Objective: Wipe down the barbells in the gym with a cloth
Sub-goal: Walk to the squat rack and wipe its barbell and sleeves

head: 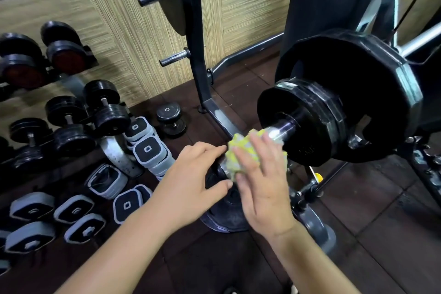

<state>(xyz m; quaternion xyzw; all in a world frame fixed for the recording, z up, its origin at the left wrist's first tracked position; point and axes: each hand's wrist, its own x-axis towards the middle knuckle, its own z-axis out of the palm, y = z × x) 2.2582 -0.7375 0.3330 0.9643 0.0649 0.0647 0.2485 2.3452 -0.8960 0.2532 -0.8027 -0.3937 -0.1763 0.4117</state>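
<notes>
The person is working on the wiping step itself, at the near end of a loaded barbell. The chrome barbell sleeve (282, 127) is sticking out toward the camera from a small black weight plate (307, 124), with a larger plate (358, 83) sitting just behind it, farther right. The right hand (262, 181) is wrapping a yellow-and-white cloth (241, 153) around the sleeve, fingers draping over the top and thumb coming in from below, so the grip is closing on the cloth with the bar inside it. The left hand (198, 174) is lying just left of the cloth, forefinger and thumb spreading wide on either side of the sleeve's dark end; it is holding nothing, and whether it is touching the metal is unclear. Bare shiny steel is showing between cloth and small plate, so this sleeve is looking only partly done. The next move is probably calling for twisting or sliding the cloth farther toward the plate with pressure all round. Racked dumbbells (105, 107) and square grey-edged plates (148, 148) are sitting to the left.
</notes>
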